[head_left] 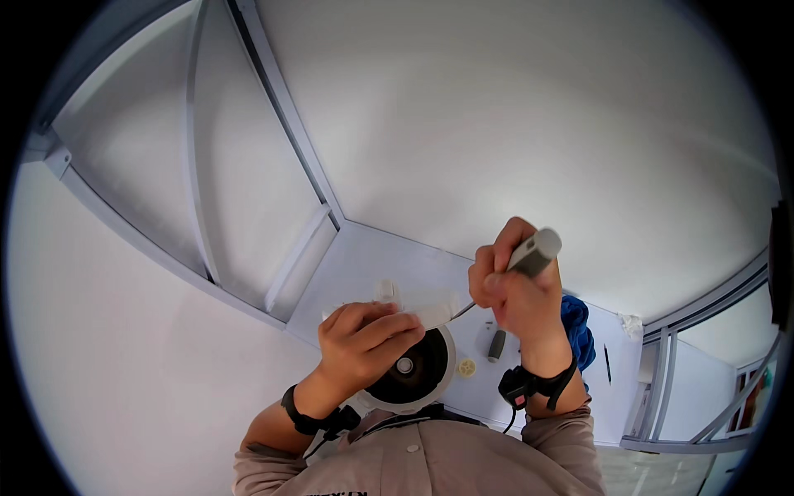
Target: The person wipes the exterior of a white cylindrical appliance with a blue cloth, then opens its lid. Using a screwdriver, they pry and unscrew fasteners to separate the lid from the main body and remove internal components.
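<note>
My left hand (364, 343) is closed around a white plastic part (437, 311), its fingers lying over the near side. In my right fist is a screwdriver (533, 255) with a grey handle, raised above the table. Its thin shaft slants down to the left, and the tip meets or lies close to the right end of the white part; contact is hard to tell. Beneath my left hand stands a round white housing (452, 364) with a dark bowl-like inside and a small metal hub in the centre. My left fingers hide part of its rim.
On the white table (364, 248), right of the housing, lie a pale yellow wheel (467, 368) and a second grey-handled tool (497, 345). Blue cloth (576, 326), a black pen (607, 364) and crumpled white tissue (631, 325) lie farther right. Metal frame bars (299, 256) border the left.
</note>
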A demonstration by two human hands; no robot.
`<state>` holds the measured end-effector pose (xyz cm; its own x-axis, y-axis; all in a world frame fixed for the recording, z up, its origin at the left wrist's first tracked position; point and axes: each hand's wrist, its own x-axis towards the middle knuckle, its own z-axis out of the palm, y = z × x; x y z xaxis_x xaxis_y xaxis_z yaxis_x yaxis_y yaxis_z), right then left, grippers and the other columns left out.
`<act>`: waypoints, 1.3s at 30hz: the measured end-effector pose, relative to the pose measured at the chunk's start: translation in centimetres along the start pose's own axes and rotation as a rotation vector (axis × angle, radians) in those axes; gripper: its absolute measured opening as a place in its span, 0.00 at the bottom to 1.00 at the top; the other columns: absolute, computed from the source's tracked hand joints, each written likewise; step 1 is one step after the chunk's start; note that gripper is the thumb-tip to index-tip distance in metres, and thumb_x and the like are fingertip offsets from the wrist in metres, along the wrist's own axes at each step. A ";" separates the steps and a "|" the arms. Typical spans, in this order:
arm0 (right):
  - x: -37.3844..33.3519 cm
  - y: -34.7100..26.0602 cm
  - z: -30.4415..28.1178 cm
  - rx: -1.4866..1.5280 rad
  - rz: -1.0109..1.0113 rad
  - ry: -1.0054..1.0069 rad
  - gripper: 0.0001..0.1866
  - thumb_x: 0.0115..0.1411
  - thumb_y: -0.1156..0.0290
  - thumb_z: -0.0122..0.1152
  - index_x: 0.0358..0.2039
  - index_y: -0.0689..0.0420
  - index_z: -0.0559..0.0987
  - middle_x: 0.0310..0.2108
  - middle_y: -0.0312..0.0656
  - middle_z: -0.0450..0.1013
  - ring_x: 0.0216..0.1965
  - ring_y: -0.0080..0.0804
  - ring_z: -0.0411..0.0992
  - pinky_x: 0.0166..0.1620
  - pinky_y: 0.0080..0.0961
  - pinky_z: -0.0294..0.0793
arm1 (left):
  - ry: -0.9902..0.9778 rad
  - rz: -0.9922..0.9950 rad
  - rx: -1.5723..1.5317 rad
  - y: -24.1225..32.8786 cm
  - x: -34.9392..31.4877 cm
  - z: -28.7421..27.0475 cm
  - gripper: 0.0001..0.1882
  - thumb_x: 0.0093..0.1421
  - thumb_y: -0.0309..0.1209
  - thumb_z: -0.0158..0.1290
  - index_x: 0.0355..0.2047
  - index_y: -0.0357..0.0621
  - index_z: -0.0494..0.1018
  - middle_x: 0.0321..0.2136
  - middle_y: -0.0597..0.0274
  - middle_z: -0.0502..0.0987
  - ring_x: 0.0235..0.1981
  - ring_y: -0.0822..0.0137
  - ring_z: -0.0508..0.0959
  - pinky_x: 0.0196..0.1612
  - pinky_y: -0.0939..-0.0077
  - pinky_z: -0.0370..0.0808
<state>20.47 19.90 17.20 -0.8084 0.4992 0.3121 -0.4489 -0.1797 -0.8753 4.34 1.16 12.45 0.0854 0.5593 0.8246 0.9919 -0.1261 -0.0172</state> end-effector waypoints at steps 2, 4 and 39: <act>0.1 1.3 -0.8 -0.007 0.036 0.055 0.06 0.57 0.82 0.59 0.30 0.57 0.72 0.24 0.34 0.71 0.26 0.21 0.68 0.28 0.22 0.66 | 0.017 -0.023 0.012 0.0 -0.4 -0.3 0.14 0.43 0.22 0.70 0.29 0.56 0.86 0.35 0.78 0.85 0.34 0.67 0.81 0.33 0.75 0.82; -0.5 4.2 -0.7 -0.218 0.278 0.135 0.07 0.57 0.83 0.58 0.31 0.57 0.71 0.24 0.33 0.70 0.26 0.20 0.67 0.29 0.22 0.65 | 0.046 -0.042 0.032 -0.9 -0.3 -1.2 0.13 0.44 0.20 0.71 0.29 0.54 0.86 0.35 0.76 0.85 0.34 0.65 0.81 0.33 0.74 0.82; -5.1 14.0 -2.4 -0.762 -0.288 0.173 0.21 0.51 0.80 0.75 0.47 0.57 0.85 0.40 0.46 0.84 0.35 0.41 0.83 0.40 0.28 0.82 | 0.139 -0.049 0.138 -2.3 -3.6 0.6 0.21 0.49 0.24 0.75 0.38 0.51 0.75 0.44 0.66 0.74 0.43 0.56 0.73 0.47 0.60 0.73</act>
<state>19.22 16.91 2.44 -0.6036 0.5725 0.5549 -0.1976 0.5669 -0.7998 1.78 -0.04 9.16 0.0325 0.4426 0.8961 0.9988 0.0176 -0.0449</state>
